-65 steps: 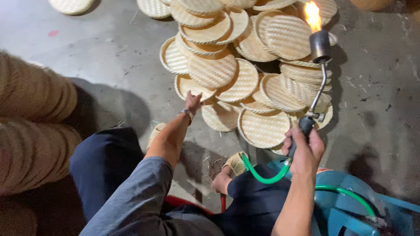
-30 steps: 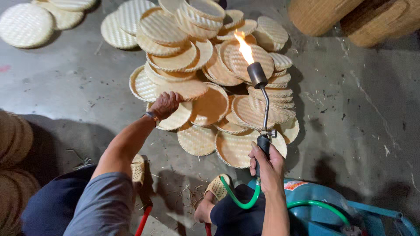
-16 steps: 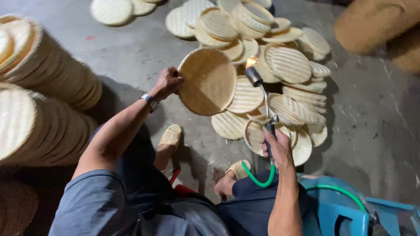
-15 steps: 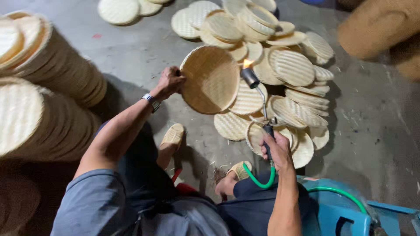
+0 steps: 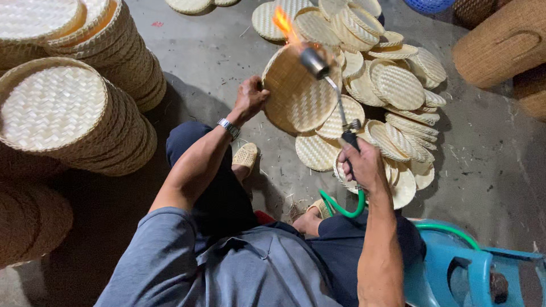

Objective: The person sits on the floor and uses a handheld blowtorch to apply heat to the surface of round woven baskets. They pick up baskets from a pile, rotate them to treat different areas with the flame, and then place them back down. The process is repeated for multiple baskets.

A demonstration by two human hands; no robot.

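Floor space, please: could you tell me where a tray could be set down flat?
Bare concrete floor lies between the stacked trays on the left and the loose pile. More shows right of the pile, below the big baskets. It is crowded around the held tray and torch.

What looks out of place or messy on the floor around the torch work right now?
The woven trays by the gas torch lie in a loose, overlapping scatter, unlike the neat stacks at left. Straw bits litter the concrete floor. The left hand tilts one tray on edge under the flame; the right hand holds the torch.
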